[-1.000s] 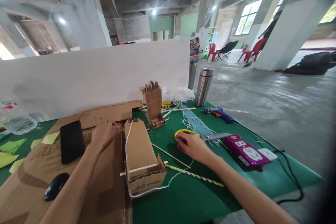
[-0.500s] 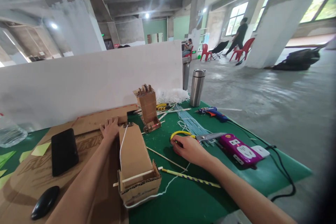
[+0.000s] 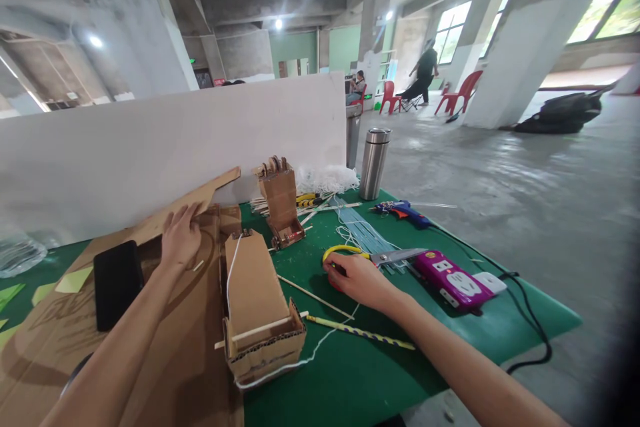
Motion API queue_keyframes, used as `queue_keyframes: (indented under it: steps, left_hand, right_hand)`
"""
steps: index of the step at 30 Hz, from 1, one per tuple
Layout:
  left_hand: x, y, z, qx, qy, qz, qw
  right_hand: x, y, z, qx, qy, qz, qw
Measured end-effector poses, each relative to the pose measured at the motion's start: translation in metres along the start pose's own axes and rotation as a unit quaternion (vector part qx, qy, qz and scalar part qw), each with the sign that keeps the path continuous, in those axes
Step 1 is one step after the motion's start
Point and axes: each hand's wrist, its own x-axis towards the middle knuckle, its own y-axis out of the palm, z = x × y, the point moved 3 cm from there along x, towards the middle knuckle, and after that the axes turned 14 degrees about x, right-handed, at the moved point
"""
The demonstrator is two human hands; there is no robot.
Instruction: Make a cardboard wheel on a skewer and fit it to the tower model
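Observation:
My left hand [image 3: 181,235] is closed on the edge of a long cardboard strip [image 3: 213,190], whose far end is tilted up off the large cardboard sheet [image 3: 200,347]. My right hand [image 3: 359,277] rests on the green table with its fingers around the scissors [image 3: 345,250], which have yellow and red handles; the blades point right toward a purple power strip [image 3: 453,280]. Between my hands lies a cardboard box piece [image 3: 253,280] with a wooden stick across its front and white string along it. Behind it stands a smaller cardboard piece [image 3: 280,197] with round discs on top.
A black phone [image 3: 119,283] lies on the cardboard sheet, beside yellow sticky notes [image 3: 74,280]. A steel thermos [image 3: 375,163], blue glue gun [image 3: 405,212], clear glue sticks [image 3: 363,230] and striped pencil [image 3: 360,332] are on the table. A white board [image 3: 175,140] stands behind.
My left hand has moved left and lifted the cardboard strip, its far end now raised. My right hand stays at the scissors. In the background, a walking person has moved left.

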Motion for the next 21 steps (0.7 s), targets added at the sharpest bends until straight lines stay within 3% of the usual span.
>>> queue_keyframes:
  steps: [11,21]
  left_hand:
    - [-0.026,-0.065,0.019,-0.18,-0.005,-0.088,0.98]
    - [-0.045,-0.093,0.001,-0.285,0.108,-0.186,0.934]
  right_hand:
    - [-0.001,0.0,0.0,-0.008,-0.002,0.008,1.0]
    - [-0.001,0.0,0.0,-0.007,-0.002,0.009,1.0]
